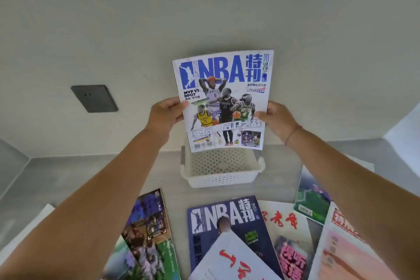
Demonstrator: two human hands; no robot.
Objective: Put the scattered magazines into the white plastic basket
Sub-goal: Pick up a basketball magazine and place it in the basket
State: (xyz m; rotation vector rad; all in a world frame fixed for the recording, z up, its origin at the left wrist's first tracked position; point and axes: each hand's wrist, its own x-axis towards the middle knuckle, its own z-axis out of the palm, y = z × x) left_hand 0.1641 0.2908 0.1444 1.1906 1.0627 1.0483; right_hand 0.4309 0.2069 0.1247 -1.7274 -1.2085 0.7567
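Note:
A white NBA magazine (223, 100) with basketball players on its cover is held upright in the air, just above the far side of the white plastic basket (220, 179). My left hand (167, 111) grips its left edge and my right hand (273, 118) grips its right edge. The perforated basket holds nothing that I can see. Several other magazines lie scattered on the table nearer to me: a dark blue NBA issue (227, 223), a purple and green one (147, 234), and a white one with red characters (234, 261).
More magazines lie at the right: a white one with red script (284, 220), a green one (311, 200), a pink one (345, 254). The pale table (172, 179) meets a wall behind the basket. A dark wall socket plate (94, 98) sits at the left.

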